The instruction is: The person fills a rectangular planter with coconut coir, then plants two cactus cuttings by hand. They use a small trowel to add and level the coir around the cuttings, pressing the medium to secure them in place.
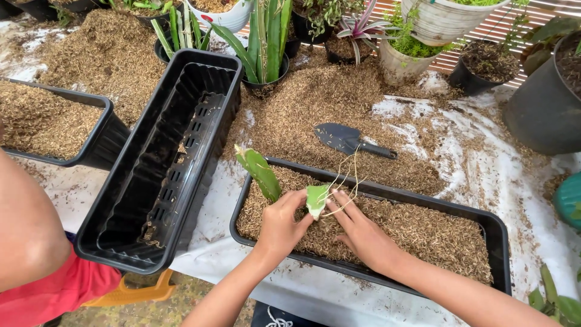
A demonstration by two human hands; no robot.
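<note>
At the centre of the frame, the left hand (281, 224) pinches the green cactus cutting (260, 172) at its base. The cutting leans up-left over the husk-filled black tray (496, 227), and the right hand (361, 233), fingers spread, presses husk beside it.

Husk-strewn white sheet (484, 163), potted plants (266, 42)

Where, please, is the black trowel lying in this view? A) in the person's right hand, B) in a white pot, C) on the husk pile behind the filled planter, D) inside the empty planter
C: the trowel lies flat on the loose husk pile just beyond the filled planter, while both hands, left and right, are at a green cutting.
</note>
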